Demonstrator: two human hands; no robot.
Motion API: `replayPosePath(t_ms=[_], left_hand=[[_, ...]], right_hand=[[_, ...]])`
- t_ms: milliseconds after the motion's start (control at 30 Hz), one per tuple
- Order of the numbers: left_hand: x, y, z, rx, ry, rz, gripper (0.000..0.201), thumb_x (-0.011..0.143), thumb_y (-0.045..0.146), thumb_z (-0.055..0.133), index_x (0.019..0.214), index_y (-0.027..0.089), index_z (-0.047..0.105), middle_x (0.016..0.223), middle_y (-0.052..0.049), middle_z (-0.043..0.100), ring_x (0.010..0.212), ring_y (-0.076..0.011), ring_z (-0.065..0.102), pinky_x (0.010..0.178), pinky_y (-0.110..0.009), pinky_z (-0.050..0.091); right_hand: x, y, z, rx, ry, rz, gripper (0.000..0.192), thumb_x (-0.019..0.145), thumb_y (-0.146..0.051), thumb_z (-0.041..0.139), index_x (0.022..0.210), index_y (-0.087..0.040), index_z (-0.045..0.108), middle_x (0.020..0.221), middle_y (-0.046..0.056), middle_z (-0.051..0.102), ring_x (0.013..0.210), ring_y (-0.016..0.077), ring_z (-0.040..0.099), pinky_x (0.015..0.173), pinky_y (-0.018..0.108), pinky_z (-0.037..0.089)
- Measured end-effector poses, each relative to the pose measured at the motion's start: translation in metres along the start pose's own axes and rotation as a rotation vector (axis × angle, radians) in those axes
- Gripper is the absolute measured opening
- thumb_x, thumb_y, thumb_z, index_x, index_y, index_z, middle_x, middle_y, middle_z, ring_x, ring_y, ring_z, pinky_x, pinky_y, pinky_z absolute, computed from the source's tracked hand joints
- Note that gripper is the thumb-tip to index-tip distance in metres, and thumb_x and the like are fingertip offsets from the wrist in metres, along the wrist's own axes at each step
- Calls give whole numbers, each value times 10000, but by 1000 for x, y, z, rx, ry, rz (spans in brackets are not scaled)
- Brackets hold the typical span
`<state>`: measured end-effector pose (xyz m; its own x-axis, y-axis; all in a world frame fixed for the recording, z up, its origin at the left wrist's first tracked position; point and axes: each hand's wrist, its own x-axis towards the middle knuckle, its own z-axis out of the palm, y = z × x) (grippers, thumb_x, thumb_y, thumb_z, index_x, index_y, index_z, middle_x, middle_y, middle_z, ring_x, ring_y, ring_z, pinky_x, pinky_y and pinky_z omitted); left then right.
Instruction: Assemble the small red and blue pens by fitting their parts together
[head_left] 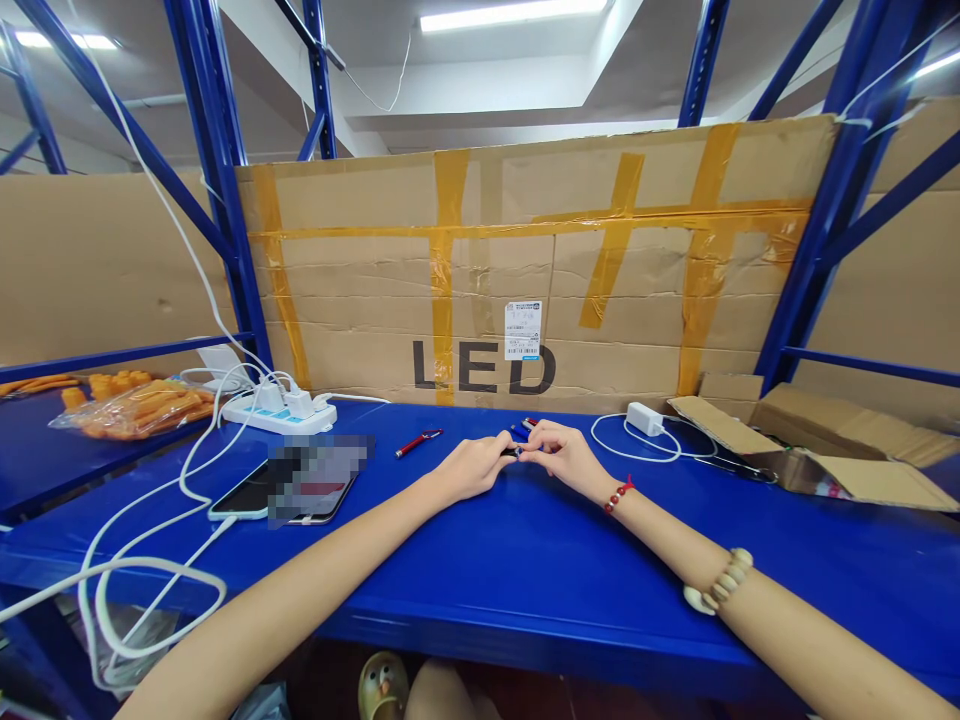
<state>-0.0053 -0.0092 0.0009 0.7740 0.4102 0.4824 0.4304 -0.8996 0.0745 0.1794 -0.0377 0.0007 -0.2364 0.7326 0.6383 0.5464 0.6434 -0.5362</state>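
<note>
A small dark object [512, 452], too small to identify, is pinched between the fingertips of the left hand [472, 466] and right hand [562, 452], low over the middle of a blue shelf [525, 560]. A red pen [417, 442] lies just left; a power strip [279, 411] sits farther left.

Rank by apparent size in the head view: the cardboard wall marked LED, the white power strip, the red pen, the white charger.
1. Cardboard wall, by far the largest.
2. White power strip.
3. Red pen and white charger look alike, so they are not ranked.
</note>
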Motion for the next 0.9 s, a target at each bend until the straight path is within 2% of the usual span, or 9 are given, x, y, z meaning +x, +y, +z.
replayPosePath(t_ms=[167, 367, 667, 900], left_hand=[[-1, 0, 0, 38, -3, 18, 51, 888, 178, 384, 915, 180, 342, 1006, -30, 530, 893, -197, 532, 662, -252, 437], [-1, 2, 0, 86, -21, 18, 65, 892, 184, 368, 953, 173, 349, 959, -39, 535, 864, -192, 540, 662, -248, 435], [0, -1, 3, 149, 3, 26, 83, 885, 175, 383, 963, 175, 354, 939, -40, 531, 856, -195, 537, 661, -247, 437], [1, -1, 2, 155, 11, 7, 85, 889, 188, 389, 969, 168, 370, 921, -42, 538, 849, -199, 539, 676, -260, 445]], right_hand=[[-1, 1, -1, -118, -1, -65, 254, 686, -422, 598, 600, -182, 603, 639, 5, 499, 533, 95, 441, 529, 224, 382], [-2, -2, -1, -191, 4, -52, 244, 692, -390, 598, 585, -171, 585, 589, -10, 474, 493, 83, 381, 484, 209, 317], [0, -9, 6, 34, 10, 114, 306, 652, -428, 591, 535, -154, 517, 526, -3, 502, 438, 78, 397, 416, 205, 304], [1, -16, 7, 126, 11, 225, 384, 623, -514, 572, 510, -161, 474, 409, -29, 436, 371, 72, 365, 372, 202, 262]])
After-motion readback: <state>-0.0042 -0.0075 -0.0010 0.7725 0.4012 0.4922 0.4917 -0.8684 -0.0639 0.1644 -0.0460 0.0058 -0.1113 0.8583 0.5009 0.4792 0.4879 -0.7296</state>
